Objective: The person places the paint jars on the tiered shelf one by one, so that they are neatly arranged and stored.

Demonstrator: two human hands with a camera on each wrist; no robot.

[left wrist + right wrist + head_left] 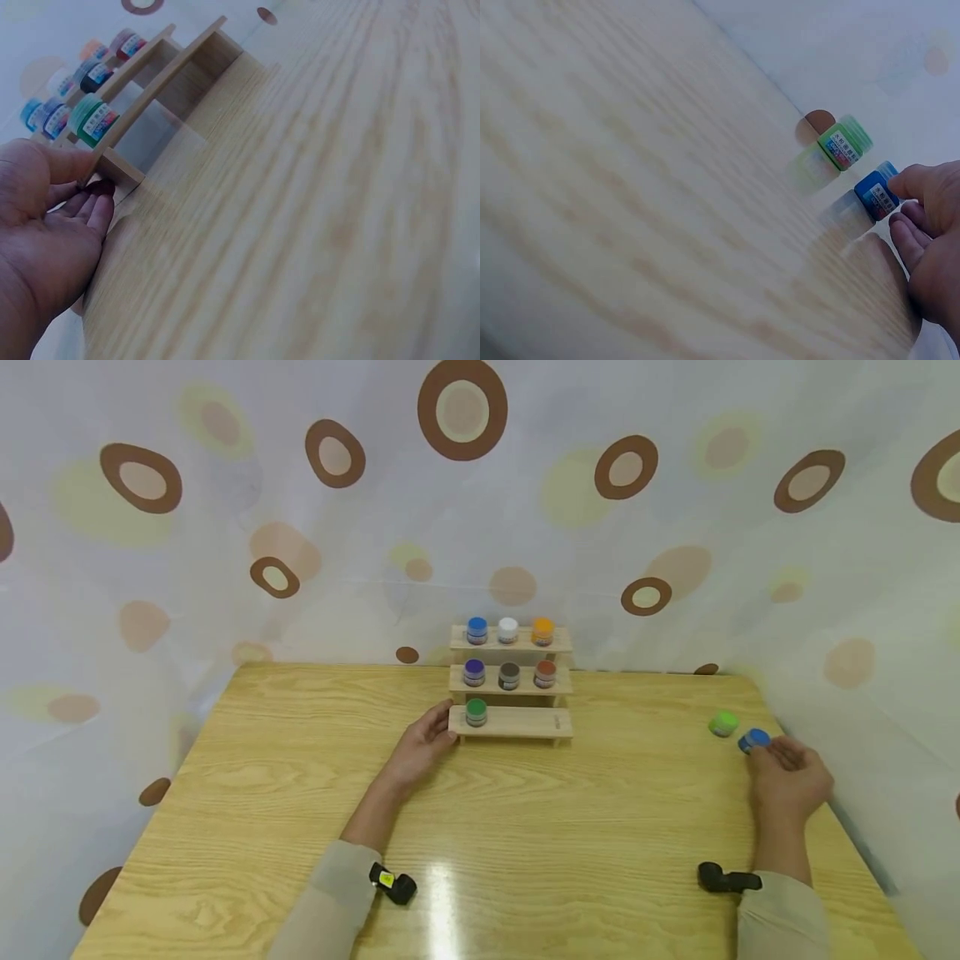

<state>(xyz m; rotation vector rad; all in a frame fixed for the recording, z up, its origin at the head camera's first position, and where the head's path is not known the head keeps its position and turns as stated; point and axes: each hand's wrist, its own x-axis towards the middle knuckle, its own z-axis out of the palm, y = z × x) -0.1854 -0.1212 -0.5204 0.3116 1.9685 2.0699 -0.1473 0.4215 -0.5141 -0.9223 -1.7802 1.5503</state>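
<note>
A small three-step wooden rack [517, 723] stands at the back of the table. My left hand [422, 752] holds the left end of its lowest step, thumb over the plank and fingers curled below in the left wrist view. A green paint jar [476, 712] sits on that step, close to the hand. At the table's right side my right hand [791, 781] pinches a blue paint jar [877, 196], its thumb against the lid; the other fingertips are partly hidden. Just beyond stands a light green paint jar [723, 724], apart from the hand.
Purple [474, 672], black [509, 675] and red-brown [545, 673] jars fill the middle step. Blue [477, 630], white [507, 630] and orange [542, 631] jars stand on top. A patterned cloth [525, 510] hangs behind the wooden table [570, 827].
</note>
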